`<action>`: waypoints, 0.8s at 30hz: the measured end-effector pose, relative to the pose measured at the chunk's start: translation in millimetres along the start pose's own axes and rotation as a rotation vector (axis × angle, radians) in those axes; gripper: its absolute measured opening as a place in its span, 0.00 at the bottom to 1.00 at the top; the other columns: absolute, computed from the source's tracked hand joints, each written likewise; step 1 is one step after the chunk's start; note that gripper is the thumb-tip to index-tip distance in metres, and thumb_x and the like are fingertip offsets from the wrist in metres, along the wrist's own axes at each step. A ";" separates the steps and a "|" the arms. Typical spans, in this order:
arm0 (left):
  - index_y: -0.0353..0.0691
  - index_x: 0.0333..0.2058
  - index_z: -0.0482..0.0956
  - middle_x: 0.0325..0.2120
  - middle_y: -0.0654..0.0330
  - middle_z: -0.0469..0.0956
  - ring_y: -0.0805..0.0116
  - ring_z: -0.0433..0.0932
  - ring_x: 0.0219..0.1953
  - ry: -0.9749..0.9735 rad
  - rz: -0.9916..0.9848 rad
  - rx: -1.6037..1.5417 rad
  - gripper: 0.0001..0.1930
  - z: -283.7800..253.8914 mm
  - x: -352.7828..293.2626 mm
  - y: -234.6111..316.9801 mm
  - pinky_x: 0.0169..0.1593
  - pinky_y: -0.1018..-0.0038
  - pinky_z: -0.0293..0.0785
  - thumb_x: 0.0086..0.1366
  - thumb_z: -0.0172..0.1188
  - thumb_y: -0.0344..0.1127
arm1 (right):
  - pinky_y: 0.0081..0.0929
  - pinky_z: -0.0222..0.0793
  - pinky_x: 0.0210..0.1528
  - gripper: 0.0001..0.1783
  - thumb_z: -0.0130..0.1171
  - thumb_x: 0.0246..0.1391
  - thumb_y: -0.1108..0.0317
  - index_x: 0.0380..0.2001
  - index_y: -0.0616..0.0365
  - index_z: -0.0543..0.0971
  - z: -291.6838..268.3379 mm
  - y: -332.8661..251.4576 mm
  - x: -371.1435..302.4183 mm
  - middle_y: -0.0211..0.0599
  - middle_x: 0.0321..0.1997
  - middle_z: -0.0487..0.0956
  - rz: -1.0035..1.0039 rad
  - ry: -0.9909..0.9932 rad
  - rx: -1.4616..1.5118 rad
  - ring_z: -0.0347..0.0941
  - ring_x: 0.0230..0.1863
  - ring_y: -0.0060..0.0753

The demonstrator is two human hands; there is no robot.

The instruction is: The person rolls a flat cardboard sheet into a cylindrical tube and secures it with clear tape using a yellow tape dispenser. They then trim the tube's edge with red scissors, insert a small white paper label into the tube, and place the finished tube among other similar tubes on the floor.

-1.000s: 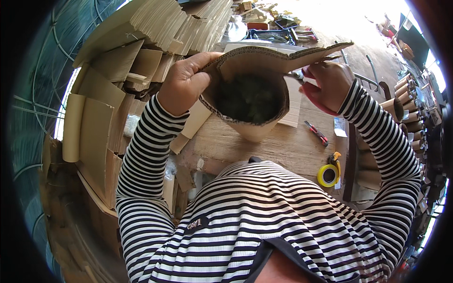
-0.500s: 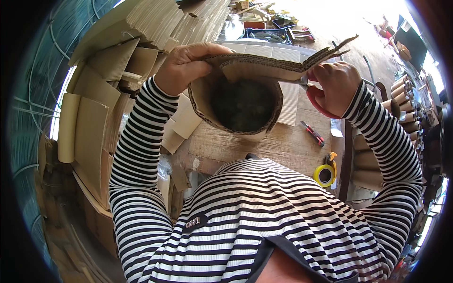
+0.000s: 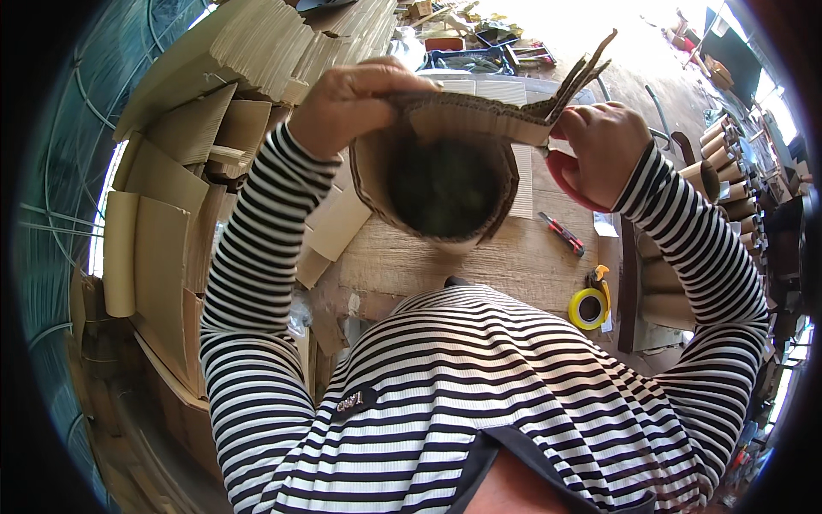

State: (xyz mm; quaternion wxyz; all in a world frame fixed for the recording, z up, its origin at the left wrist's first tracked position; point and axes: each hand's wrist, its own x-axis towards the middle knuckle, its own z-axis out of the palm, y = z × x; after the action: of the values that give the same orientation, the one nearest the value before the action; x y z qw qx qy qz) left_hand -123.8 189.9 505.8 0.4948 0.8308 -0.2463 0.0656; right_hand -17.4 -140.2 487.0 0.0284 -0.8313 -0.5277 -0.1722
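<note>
Between the earlier frames and this one, the rolled cardboard tube [image 3: 441,184] was raised and tipped further toward the camera, so that its dark open mouth was presented almost squarely to the viewer. Both hands were carried upward with it, and the loose flat flap of corrugated board [image 3: 514,111] along its top edge was swung up to the right.

The left hand [image 3: 347,103] was closed over the tube's upper left rim, fingers curled around the edge in a firm grasp. The right hand [image 3: 599,150] was closed around a red-handled tool [image 3: 565,176] at the tube's right edge; whether the board itself was also pinched there could not be determined.

The tube was held in the air above the wooden workbench [image 3: 479,257], not resting on it. A small red-and-black utility knife [image 3: 562,233] and a yellow tape roll [image 3: 589,307] were lying on the bench to the right, well apart from the hands. Stacks of curved cardboard pieces [image 3: 163,257] were stored at the left.

By judgement, the work at the seam was in progress, with the tube turned for access.
</note>
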 end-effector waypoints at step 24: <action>0.26 0.42 0.83 0.34 0.53 0.84 0.65 0.82 0.36 0.065 -0.049 0.541 0.10 32.0 7.0 39.9 0.44 0.73 0.78 0.63 0.67 0.25 | 0.41 0.77 0.47 0.22 0.70 0.48 0.59 0.46 0.56 0.81 3.1 -1.1 -7.5 0.43 0.38 0.81 -0.051 0.152 0.071 0.80 0.40 0.47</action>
State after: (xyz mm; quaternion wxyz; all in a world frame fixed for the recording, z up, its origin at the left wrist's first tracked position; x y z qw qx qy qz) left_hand -140.9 144.7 523.7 0.2638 0.9360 -0.1837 0.1435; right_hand -20.4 -145.6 481.6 0.0934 -0.8006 -0.5507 -0.2168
